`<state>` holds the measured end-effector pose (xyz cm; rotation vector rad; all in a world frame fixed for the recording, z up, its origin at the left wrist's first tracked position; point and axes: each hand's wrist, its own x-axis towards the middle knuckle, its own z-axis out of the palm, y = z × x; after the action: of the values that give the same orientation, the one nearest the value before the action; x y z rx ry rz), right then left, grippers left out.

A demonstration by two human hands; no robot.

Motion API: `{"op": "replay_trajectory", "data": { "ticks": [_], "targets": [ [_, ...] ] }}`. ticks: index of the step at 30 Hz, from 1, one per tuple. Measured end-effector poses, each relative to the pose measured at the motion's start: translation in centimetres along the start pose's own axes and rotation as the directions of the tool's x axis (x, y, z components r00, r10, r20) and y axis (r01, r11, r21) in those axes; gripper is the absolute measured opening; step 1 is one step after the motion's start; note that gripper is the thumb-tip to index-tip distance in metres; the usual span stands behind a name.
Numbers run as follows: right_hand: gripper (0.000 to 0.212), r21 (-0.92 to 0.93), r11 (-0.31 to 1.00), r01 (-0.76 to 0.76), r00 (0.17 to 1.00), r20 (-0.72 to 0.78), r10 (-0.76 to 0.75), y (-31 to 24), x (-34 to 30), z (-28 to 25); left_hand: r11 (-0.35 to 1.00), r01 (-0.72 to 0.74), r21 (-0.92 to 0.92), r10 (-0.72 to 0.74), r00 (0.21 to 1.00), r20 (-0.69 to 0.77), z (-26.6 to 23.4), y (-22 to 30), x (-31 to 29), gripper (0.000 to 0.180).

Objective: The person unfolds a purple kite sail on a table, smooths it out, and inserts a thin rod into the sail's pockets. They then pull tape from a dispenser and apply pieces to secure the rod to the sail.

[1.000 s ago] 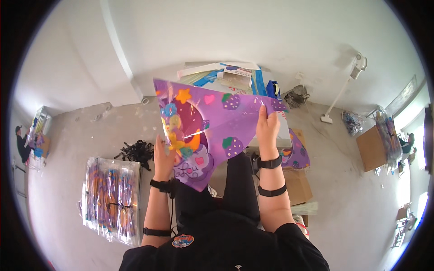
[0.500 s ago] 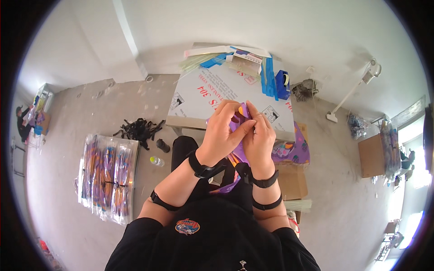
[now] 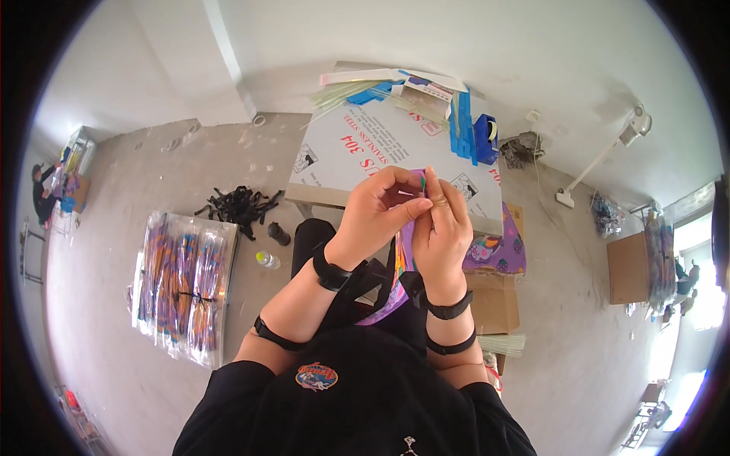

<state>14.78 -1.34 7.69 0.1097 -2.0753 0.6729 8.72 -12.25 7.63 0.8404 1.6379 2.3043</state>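
My left hand [image 3: 382, 207] and my right hand [image 3: 441, 228] meet in front of my chest, both pinching the top of a folded purple patterned kite [image 3: 403, 254]. The kite hangs down between my forearms, mostly hidden by them. A thin green strip sticks up at my fingertips. Both wrists wear black bands. A low white table [image 3: 357, 156] lies just beyond my hands.
Blue strips and a blue tape dispenser [image 3: 485, 137] sit at the table's far end. A bundle of packed kites [image 3: 185, 285] lies on the floor at left, near a heap of black straps [image 3: 239, 205] and a small bottle [image 3: 267, 260]. Cardboard boxes [image 3: 494, 304] stand at right with another purple kite [image 3: 498, 251].
A second ago I held the purple kite spread wide open. It is now folded narrow, and my hands have come together at its top.
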Motion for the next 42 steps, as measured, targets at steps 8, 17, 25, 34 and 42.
{"op": "replay_trajectory", "data": {
  "ticks": [8, 17, 25, 34, 42],
  "targets": [
    [0.046, -0.064, 0.996, 0.056, 0.998, -0.007, -0.056, -0.2, -0.1, 0.0, 0.993, -0.018, -0.115, 0.022, 0.999, 0.037, -0.5, -0.4, 0.0, 0.015],
    [0.046, 0.024, 0.999, 0.045, 0.999, -0.009, -0.045, -0.1, -0.2, 0.5, 0.992, -0.007, -0.123, 0.009, 1.000, 0.008, -0.7, -0.3, -0.1, 0.009],
    [0.021, 0.347, 0.899, -0.266, 0.964, 0.096, 0.249, -0.6, -0.5, 0.1, 0.969, 0.044, -0.245, -0.033, 0.998, 0.051, -1.1, -0.8, 0.1, 0.005],
    [0.015, 0.380, 0.852, -0.360, 0.933, 0.174, 0.316, -0.3, 0.2, 0.0, 0.974, 0.037, -0.226, -0.030, 0.999, 0.037, -1.4, -1.7, 0.2, 0.005],
    [0.014, 0.243, 0.928, -0.281, 0.959, 0.116, 0.260, 0.3, -0.6, 0.7, 0.973, 0.046, -0.227, -0.042, 0.999, 0.024, -1.6, -1.8, 0.3, 0.005]
  ]
}}
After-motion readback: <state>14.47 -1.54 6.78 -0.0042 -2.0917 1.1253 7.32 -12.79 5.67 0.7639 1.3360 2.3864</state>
